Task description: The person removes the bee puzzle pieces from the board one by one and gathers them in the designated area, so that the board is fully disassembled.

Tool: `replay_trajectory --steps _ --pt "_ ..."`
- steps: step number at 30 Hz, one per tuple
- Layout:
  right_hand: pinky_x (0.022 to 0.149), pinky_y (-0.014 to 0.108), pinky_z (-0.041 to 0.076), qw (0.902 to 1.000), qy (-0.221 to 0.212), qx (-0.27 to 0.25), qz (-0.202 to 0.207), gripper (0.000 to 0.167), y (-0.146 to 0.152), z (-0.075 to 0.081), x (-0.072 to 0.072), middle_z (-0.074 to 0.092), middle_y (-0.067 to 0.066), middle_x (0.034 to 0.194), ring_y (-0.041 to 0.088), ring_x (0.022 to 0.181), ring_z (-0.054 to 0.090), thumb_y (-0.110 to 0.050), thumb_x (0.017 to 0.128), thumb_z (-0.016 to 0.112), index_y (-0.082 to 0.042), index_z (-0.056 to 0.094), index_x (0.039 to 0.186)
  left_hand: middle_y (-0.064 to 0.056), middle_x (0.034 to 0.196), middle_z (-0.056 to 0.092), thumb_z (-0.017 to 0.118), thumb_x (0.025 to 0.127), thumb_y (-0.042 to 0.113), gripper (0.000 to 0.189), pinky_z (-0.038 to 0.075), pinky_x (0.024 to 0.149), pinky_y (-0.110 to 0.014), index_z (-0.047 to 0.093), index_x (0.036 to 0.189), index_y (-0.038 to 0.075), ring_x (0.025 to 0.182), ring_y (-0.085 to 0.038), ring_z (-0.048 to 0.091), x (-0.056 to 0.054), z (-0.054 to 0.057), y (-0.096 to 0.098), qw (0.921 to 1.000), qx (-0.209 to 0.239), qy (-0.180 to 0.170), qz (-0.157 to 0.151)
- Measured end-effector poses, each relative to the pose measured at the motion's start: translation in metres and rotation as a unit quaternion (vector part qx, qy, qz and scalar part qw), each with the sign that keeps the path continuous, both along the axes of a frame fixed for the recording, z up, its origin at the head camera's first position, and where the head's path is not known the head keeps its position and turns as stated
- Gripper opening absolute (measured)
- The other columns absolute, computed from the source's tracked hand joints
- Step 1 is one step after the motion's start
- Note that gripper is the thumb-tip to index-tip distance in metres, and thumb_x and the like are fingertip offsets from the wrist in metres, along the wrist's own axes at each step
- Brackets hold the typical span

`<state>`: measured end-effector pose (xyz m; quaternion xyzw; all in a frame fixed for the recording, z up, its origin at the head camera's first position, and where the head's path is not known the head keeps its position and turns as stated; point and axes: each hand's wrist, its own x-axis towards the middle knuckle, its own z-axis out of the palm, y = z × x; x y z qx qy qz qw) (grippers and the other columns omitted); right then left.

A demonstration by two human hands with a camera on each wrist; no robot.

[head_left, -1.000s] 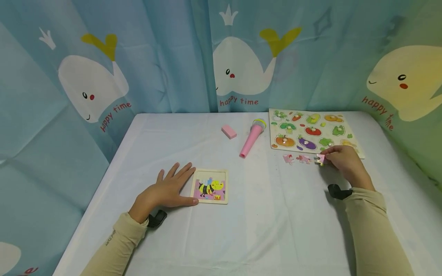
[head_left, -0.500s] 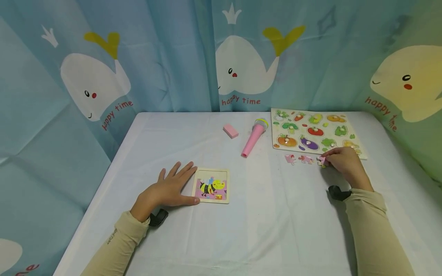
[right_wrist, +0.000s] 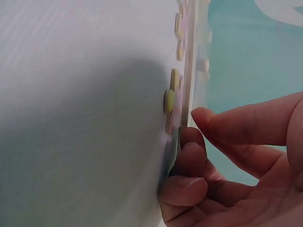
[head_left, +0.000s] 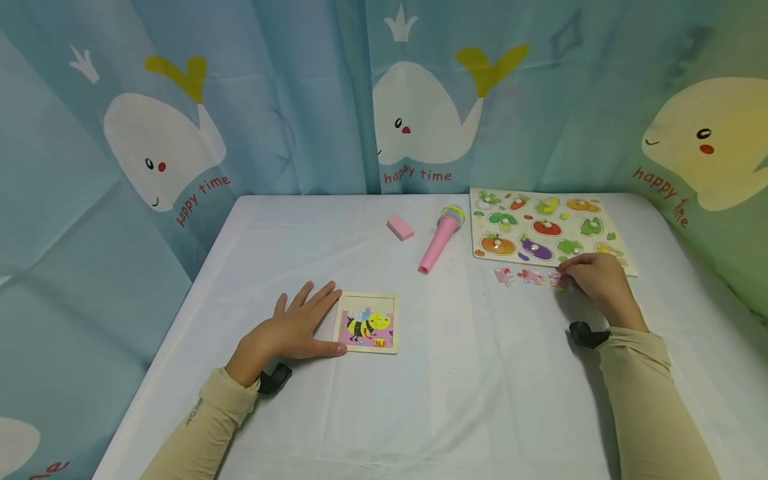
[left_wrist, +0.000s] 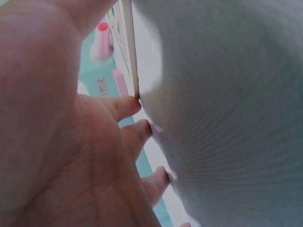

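Observation:
A square wooden tray puzzle [head_left: 367, 323] with a bee picture lies on the table; its upper strip shows bare wood. My left hand [head_left: 290, 337] rests flat with fingers spread, thumb on the puzzle's lower left corner and index fingertip at its upper left edge. Over on the right, my right hand [head_left: 600, 283] is low at the table with fingers loosely bent. Right by its thumb and index fingertips lies a pink and yellow puzzle piece [head_left: 557, 280]; in the right wrist view the piece [right_wrist: 173, 101] sits on the cloth, beside the fingertips. Two pink pieces [head_left: 531, 277] [head_left: 504, 277] line up left of it.
A vegetable peg puzzle board [head_left: 546, 230] lies behind the loose pieces, partly behind the right hand. Left of the board are a pink toy microphone [head_left: 441, 240] and a small pink block [head_left: 400, 228]. Blue whale-print curtains [head_left: 300, 100] stand around the white-covered table [head_left: 456, 400].
The piece at my right fingertips has gone from tilted and pale to lying flat beside the other two. My left hand and the bee puzzle have kept their places.

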<state>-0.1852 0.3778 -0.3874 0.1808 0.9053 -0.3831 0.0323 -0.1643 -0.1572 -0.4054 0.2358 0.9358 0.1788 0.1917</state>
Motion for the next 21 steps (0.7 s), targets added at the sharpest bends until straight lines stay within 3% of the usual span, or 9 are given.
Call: replay_trajectory --steps 7,16,21 --pt "0.07 0.03 0.051 0.9988 0.041 -0.002 0.026 0.039 -0.016 0.003 -0.003 0.064 0.024 0.118 0.021 0.088 0.058 -0.018 0.11 0.049 0.013 0.066 0.127 -0.009 0.179 0.012 0.078 0.092 0.059 0.108 -0.003 0.12 -0.077 0.023 0.172 0.012 0.163 -0.044 0.0 0.002 0.002 0.0 1.0 0.0 0.001 0.001" --pt "0.068 0.03 0.047 0.9937 0.053 -0.026 0.095 0.038 -0.05 0.006 -0.009 0.071 0.019 0.108 0.029 0.091 0.058 -0.02 0.111 0.051 0.008 0.068 0.13 -0.01 0.179 0.015 0.079 0.091 0.058 0.108 -0.001 0.119 -0.077 0.025 0.172 0.011 0.162 -0.045 0.002 0.004 0.004 0.002 1.0 0.001 0.006 0.002" --pt "0.071 0.026 0.048 0.9882 0.081 -0.043 0.123 0.033 -0.069 0.004 -0.011 0.07 0.017 0.103 0.022 0.089 0.063 -0.016 0.111 0.052 0.008 0.069 0.127 -0.011 0.179 0.015 0.079 0.091 0.058 0.108 0.0 0.119 -0.078 0.025 0.172 0.011 0.162 -0.045 0.002 0.004 0.004 0.002 1.0 0.004 0.008 0.002"
